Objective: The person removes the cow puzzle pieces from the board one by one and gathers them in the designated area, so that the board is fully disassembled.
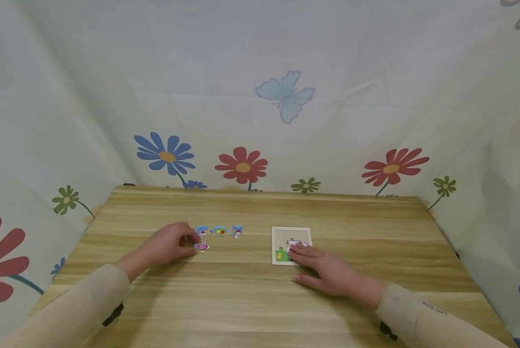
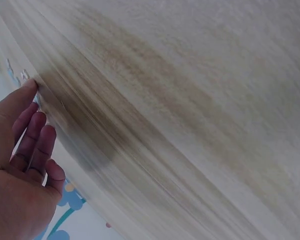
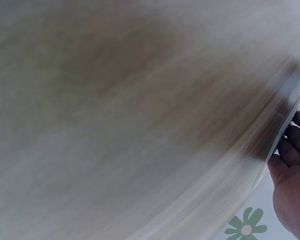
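Head view: the left hand [image 1: 168, 244] curves thumb and forefinger at the pink piece [image 1: 202, 247], near three blue pieces [image 1: 219, 231] on the table [image 1: 242, 299]; the right hand [image 1: 329, 271] lies loosely extended on the board [image 1: 274, 241], gripping nothing. Left wrist: too oblique to tell whether it pinches. Right wrist: fingers at the board's edge.

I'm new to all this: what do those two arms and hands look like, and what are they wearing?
They're a person's: the left hand and right hand are gloveless. The left sleeve and right sleeve are cream-beige, ending near the wrists. A small black piece shows beside each cuff. The right sleeve bears a dark marking, unreadable here.
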`<state>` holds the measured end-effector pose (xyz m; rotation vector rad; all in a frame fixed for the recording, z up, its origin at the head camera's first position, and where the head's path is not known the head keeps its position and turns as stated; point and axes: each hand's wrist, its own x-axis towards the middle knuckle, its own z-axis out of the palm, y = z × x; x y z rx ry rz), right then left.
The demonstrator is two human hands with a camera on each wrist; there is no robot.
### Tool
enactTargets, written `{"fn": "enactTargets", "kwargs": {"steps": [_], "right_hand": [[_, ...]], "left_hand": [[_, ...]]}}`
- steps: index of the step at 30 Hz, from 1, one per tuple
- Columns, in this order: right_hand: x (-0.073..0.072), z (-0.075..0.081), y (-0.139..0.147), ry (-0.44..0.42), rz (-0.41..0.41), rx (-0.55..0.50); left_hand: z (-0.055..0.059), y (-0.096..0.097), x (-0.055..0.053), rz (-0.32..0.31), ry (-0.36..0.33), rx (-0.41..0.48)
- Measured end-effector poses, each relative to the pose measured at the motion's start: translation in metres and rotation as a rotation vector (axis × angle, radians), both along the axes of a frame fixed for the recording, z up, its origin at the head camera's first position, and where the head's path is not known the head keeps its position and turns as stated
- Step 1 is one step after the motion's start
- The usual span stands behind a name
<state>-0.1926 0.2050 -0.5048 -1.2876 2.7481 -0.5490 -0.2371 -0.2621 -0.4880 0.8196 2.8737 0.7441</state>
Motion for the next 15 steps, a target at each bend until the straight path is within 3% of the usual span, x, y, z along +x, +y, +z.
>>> {"fn": "enactTargets", "kwargs": {"steps": [15], "right_hand": [[0.0011,-0.0007,-0.0003,0.02,0.001,-0.008]], "left_hand": [[-0.0013,-0.0021,-0.0024,0.001,-0.01,-0.001]]}}
